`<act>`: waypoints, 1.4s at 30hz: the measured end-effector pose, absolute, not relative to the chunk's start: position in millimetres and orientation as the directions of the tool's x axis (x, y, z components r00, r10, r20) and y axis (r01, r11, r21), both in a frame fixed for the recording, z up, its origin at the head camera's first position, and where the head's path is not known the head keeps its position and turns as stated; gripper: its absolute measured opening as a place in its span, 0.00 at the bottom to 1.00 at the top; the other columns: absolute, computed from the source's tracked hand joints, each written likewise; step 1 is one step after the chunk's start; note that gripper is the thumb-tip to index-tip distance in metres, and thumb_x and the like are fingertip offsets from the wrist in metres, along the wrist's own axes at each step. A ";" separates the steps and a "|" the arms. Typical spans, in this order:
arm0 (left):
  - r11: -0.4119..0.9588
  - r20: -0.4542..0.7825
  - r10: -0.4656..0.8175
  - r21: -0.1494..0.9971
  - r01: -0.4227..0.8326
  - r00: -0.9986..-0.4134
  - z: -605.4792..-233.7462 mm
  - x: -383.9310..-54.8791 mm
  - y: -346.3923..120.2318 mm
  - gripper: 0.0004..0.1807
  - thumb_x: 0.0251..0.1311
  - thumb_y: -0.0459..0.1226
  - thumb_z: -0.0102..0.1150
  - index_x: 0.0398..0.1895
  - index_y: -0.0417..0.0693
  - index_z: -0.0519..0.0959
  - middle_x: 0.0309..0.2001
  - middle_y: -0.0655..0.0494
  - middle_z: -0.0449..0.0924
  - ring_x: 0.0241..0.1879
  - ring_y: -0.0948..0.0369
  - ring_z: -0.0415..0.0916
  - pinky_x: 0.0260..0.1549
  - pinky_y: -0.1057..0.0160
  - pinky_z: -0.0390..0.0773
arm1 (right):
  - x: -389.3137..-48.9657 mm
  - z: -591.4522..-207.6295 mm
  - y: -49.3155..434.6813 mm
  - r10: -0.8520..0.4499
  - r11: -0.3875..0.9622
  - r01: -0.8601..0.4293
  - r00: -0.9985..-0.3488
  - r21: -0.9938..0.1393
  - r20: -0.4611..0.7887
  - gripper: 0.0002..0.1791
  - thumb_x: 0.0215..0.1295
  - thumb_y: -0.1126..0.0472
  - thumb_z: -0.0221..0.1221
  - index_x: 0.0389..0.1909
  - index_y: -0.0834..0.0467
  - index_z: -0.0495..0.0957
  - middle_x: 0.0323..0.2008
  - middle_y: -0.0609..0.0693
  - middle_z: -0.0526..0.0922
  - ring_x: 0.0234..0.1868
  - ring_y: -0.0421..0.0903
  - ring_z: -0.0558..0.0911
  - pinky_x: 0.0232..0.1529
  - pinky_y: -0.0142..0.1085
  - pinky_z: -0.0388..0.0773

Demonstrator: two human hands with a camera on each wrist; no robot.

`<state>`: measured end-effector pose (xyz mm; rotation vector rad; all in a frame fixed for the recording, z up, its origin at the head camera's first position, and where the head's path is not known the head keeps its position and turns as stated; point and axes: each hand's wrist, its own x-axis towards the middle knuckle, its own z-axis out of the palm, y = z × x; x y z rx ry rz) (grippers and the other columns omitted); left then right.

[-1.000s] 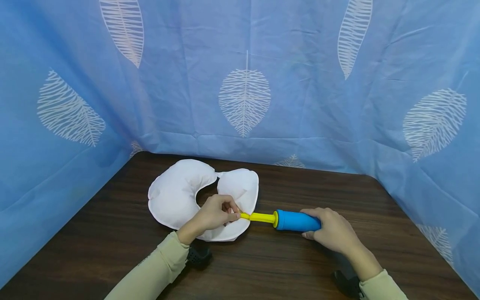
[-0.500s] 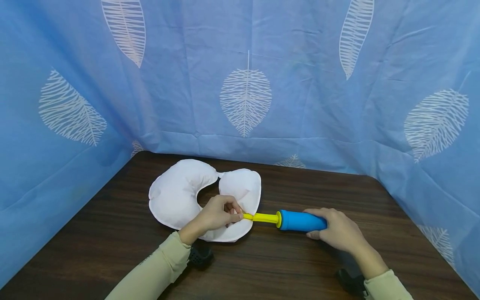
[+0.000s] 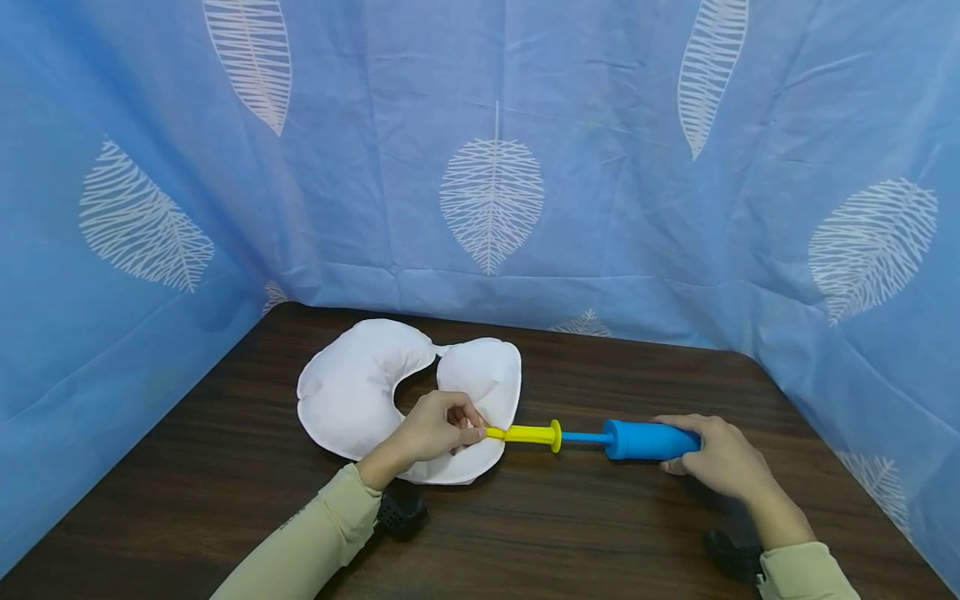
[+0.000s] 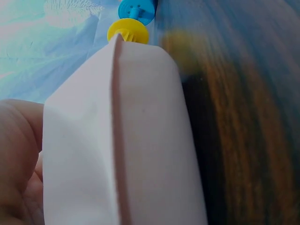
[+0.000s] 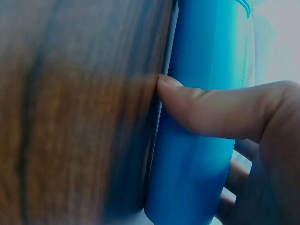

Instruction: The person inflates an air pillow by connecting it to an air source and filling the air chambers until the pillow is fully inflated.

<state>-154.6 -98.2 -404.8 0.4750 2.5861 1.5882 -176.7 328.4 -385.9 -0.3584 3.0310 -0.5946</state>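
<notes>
A white U-shaped neck pillow [image 3: 352,392] lies on the dark wooden table, its two ends joined by a small strap at the back. Over its near right part, my left hand [image 3: 431,429] pinches the yellow nozzle end of a hand pump at the pillow. The pump's yellow flange [image 3: 556,436] and blue barrel [image 3: 648,440] stand apart, with a thin blue rod [image 3: 585,437] showing between them. My right hand [image 3: 723,458] grips the barrel's far end; in the right wrist view the thumb [image 5: 206,110] lies across it. In the left wrist view the pillow [image 4: 145,122] hides the nozzle tip.
Blue cloth [image 3: 600,208] printed with white leaves hangs behind the table and along both sides. Bare brown wood [image 3: 540,533] shows in front of the pump. Dark wrist devices [image 3: 401,512] sit under both forearms.
My right hand has slid right with the blue barrel, drawing it away from the yellow flange and baring the rod. The left hand and pillow stay nearly in place.
</notes>
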 end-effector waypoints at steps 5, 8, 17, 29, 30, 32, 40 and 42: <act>0.421 0.100 0.280 0.881 0.215 -0.955 -405.9 -154.8 -99.2 0.06 0.64 0.32 0.73 0.30 0.45 0.84 0.22 0.55 0.80 0.19 0.63 0.75 0.23 0.66 0.75 | -176.7 -383.9 326.8 -0.211 0.910 -0.195 -0.977 -0.366 -0.004 0.39 0.56 0.56 0.78 0.71 0.56 0.79 0.68 0.76 0.77 0.63 0.78 0.78 0.48 0.65 0.81; 0.421 0.099 0.270 0.882 0.210 -0.958 -405.7 -154.4 -99.8 0.06 0.64 0.32 0.74 0.30 0.45 0.84 0.22 0.55 0.80 0.19 0.62 0.76 0.22 0.66 0.74 | -174.1 -383.7 319.0 -0.212 0.912 -0.197 -0.977 -0.359 -0.001 0.39 0.57 0.56 0.78 0.71 0.56 0.80 0.68 0.75 0.77 0.63 0.77 0.78 0.49 0.66 0.80; 0.420 0.098 0.288 0.881 0.217 -0.953 -403.6 -153.4 -99.8 0.06 0.65 0.32 0.72 0.31 0.45 0.84 0.24 0.54 0.82 0.20 0.62 0.76 0.23 0.65 0.74 | -163.8 -381.1 278.9 -0.275 0.905 -0.259 -0.961 -0.338 0.000 0.37 0.58 0.54 0.78 0.70 0.53 0.81 0.65 0.70 0.81 0.60 0.70 0.81 0.49 0.63 0.81; 0.426 0.101 0.288 0.877 0.222 -0.952 -402.3 -153.9 -100.3 0.05 0.64 0.32 0.73 0.31 0.46 0.85 0.23 0.55 0.79 0.19 0.62 0.76 0.22 0.66 0.74 | -159.9 -385.3 270.0 -0.363 0.875 -0.347 -0.932 -0.337 0.016 0.40 0.59 0.44 0.78 0.72 0.50 0.79 0.67 0.65 0.82 0.60 0.65 0.83 0.49 0.60 0.82; 0.426 0.100 0.286 0.878 0.221 -0.953 -402.2 -153.8 -100.4 0.05 0.64 0.32 0.73 0.31 0.46 0.85 0.23 0.55 0.79 0.19 0.63 0.76 0.22 0.66 0.73 | -159.7 -385.7 271.4 -0.376 0.867 -0.359 -0.926 -0.345 0.019 0.40 0.60 0.42 0.77 0.72 0.50 0.79 0.67 0.64 0.82 0.61 0.65 0.83 0.50 0.60 0.82; 0.425 0.098 0.284 0.879 0.217 -0.954 -402.0 -153.9 -100.6 0.05 0.64 0.32 0.73 0.31 0.46 0.85 0.23 0.56 0.78 0.19 0.63 0.76 0.22 0.66 0.73 | -159.0 -386.5 274.0 -0.396 0.852 -0.377 -0.918 -0.363 0.025 0.41 0.61 0.40 0.76 0.73 0.50 0.78 0.68 0.64 0.82 0.62 0.65 0.83 0.52 0.60 0.82; 0.420 0.098 0.293 0.881 0.220 -0.951 -401.9 -154.1 -100.7 0.04 0.65 0.32 0.72 0.33 0.45 0.86 0.23 0.54 0.80 0.19 0.63 0.76 0.23 0.66 0.74 | -159.1 -386.2 278.6 -0.398 0.844 -0.386 -0.916 -0.372 0.050 0.39 0.60 0.38 0.76 0.69 0.51 0.82 0.65 0.64 0.84 0.61 0.66 0.84 0.50 0.60 0.83; 0.416 0.096 0.299 0.882 0.220 -0.950 -401.9 -154.1 -100.2 0.03 0.65 0.32 0.72 0.33 0.45 0.86 0.23 0.53 0.81 0.19 0.62 0.76 0.23 0.65 0.76 | -159.9 -385.2 280.4 -0.392 0.849 -0.381 -0.919 -0.367 0.045 0.39 0.59 0.39 0.76 0.69 0.51 0.82 0.65 0.65 0.84 0.61 0.67 0.83 0.50 0.61 0.83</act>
